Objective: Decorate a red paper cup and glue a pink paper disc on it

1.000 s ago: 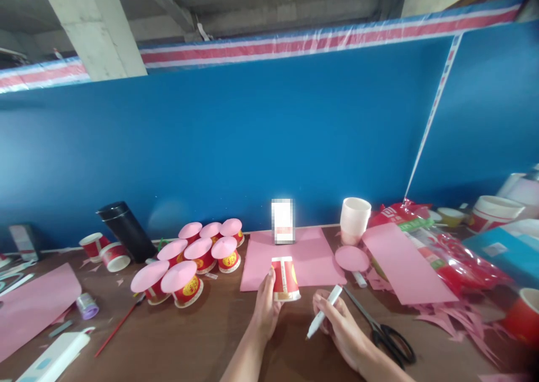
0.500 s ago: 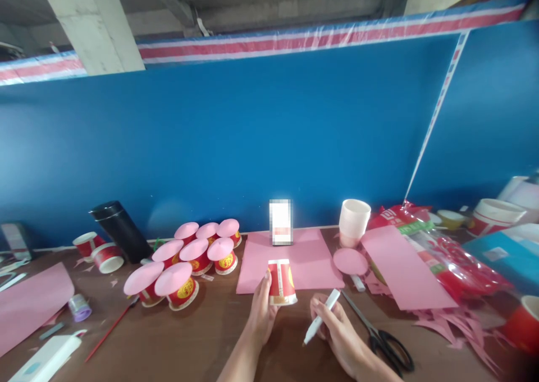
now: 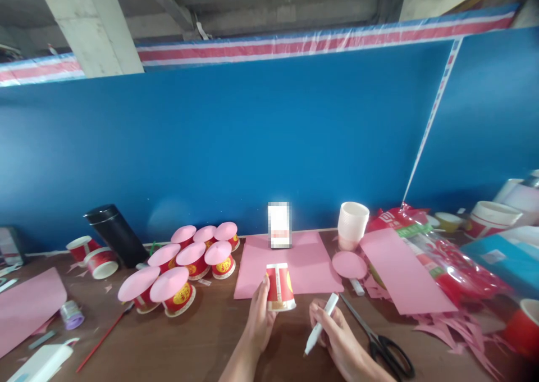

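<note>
My left hand (image 3: 259, 317) grips a red paper cup (image 3: 279, 287) upside down, its rim facing down and its pale seam toward me. A white marker pen (image 3: 320, 324) is pinched in my right hand (image 3: 334, 337), its tip pointing down and left, apart from the cup. Behind the cup lies a pink paper sheet (image 3: 309, 261). Several upturned red cups topped with pink paper discs (image 3: 169, 284) stand on the left. Close to my right hand, black-handled scissors (image 3: 381, 340) rest on the table.
At the back stand a black flask (image 3: 115, 233) and a stack of white cups (image 3: 352, 222). A pink disc (image 3: 349, 264), paper scraps (image 3: 446, 331) and a red plastic bag (image 3: 458, 264) lie right. A red brush (image 3: 101, 345) and a purple-capped jar (image 3: 72, 315) lie left. A blue partition (image 3: 261, 140) borders the table.
The view has shifted slightly, so most things appear a little lower and further left. Both hands keep their hold on the cup and the marker pen.
</note>
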`<state>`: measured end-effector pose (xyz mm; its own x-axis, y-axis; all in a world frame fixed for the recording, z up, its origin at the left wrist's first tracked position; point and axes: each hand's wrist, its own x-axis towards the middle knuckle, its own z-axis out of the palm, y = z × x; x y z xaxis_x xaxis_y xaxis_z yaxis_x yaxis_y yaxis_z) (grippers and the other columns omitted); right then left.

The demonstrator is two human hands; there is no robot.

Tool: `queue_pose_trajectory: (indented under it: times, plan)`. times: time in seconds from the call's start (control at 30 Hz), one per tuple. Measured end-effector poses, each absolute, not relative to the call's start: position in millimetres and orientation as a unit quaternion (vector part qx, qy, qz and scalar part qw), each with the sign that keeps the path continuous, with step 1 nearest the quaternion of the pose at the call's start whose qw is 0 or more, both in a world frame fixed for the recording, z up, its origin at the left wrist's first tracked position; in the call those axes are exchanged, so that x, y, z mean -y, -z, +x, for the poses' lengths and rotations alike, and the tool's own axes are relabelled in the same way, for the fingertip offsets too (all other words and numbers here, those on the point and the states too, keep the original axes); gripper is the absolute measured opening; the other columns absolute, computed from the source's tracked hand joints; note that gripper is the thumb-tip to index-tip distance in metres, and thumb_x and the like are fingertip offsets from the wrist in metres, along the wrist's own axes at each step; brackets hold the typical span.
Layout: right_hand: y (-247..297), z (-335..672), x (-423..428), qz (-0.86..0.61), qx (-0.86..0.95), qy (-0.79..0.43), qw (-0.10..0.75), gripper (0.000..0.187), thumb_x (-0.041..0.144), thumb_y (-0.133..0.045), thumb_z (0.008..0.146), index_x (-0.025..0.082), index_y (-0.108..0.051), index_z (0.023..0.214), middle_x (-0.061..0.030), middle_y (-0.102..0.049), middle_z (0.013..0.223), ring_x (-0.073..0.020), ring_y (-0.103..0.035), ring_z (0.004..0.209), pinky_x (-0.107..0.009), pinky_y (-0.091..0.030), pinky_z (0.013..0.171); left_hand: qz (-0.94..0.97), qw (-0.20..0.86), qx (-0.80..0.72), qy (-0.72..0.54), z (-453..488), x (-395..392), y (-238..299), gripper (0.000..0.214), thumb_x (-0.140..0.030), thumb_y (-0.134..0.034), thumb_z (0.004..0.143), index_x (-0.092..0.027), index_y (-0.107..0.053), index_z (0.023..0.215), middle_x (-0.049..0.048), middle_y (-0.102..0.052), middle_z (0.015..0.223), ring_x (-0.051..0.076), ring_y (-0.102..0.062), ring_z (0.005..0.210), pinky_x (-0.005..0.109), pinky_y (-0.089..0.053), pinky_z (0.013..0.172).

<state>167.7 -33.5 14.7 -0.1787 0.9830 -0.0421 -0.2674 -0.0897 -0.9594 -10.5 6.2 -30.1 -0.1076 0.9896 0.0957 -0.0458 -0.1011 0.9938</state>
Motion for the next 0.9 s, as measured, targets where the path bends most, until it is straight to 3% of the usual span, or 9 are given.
queue_pose_trajectory:
  times: [0.1,0.3,0.47,0.6,0.77,0.9]
  plan:
    - [-15.1,167.7,33.9,-0.402,0.446,-0.626,0.498,0.043,0.05,-0.053,0.081,0.018,-0.039,0.057,0.0072,-0.026,0.051,-0.0066,-0.023,0.048,-0.022,-0.02,0.046,0.483,0.478,-0.465,-0.568,-9.5,-5.8,27.8,0.081,-0.053,-0.067,0.061,-0.018,-0.042,0.13,0.0176,-0.028,0.144,0.035,-0.026,0.131,0.042,-0.041,0.096]
    - [-15.6,166.6,32.3,-0.393,0.453,-0.627,0.498,0.044,0.054,-0.053,0.079,0.018,-0.039,0.058,0.0073,-0.025,0.052,-0.0068,-0.021,0.047,-0.022,-0.019,0.046,0.414,0.554,-0.433,-0.578,0.3,-5.0,14.1,0.064,-0.056,-0.052,0.075,-0.021,-0.043,0.128,0.0157,-0.044,0.135,0.029,-0.039,0.125,0.039,-0.042,0.094]
    - [-14.5,166.0,32.9,-0.398,0.456,-0.625,0.492,0.045,0.054,-0.051,0.08,0.018,-0.038,0.057,0.0078,-0.023,0.05,-0.0063,-0.021,0.045,-0.022,-0.016,0.045,0.446,0.497,-0.463,-0.583,-2.8,-3.2,15.3,0.065,-0.053,-0.059,0.069,-0.019,-0.05,0.123,0.0162,-0.053,0.123,0.032,-0.041,0.123,0.042,-0.04,0.097]
    - [-15.9,167.3,33.5,-0.409,0.465,-0.611,0.492,0.046,0.056,-0.054,0.077,0.018,-0.038,0.057,0.0072,-0.026,0.052,-0.0065,-0.023,0.047,-0.022,-0.019,0.046,0.456,0.454,-0.479,-0.597,-3.2,0.0,6.7,0.064,-0.048,-0.07,0.06,-0.016,-0.057,0.113,0.0164,-0.051,0.124,0.032,-0.036,0.126,0.042,-0.033,0.102]
    - [-16.3,168.1,33.2,-0.404,0.462,-0.626,0.481,0.047,0.057,-0.053,0.078,0.018,-0.038,0.057,0.0076,-0.023,0.051,-0.0069,-0.02,0.047,-0.023,-0.018,0.045,0.429,0.516,-0.458,-0.584,4.4,1.5,-7.8,0.05,-0.054,-0.048,0.078,-0.015,-0.058,0.109,0.0144,-0.061,0.106,0.028,-0.05,0.113,0.04,-0.043,0.093]
    - [-16.6,167.9,34.9,-0.406,0.462,-0.622,0.484,0.045,0.056,-0.053,0.078,0.018,-0.04,0.058,0.0072,-0.023,0.052,-0.0072,-0.021,0.047,-0.023,-0.018,0.046,0.39,0.573,-0.405,-0.596,6.6,1.4,-7.9,0.051,-0.054,-0.047,0.079,-0.015,-0.055,0.111,0.0139,-0.06,0.106,0.026,-0.054,0.107,0.036,-0.047,0.087]
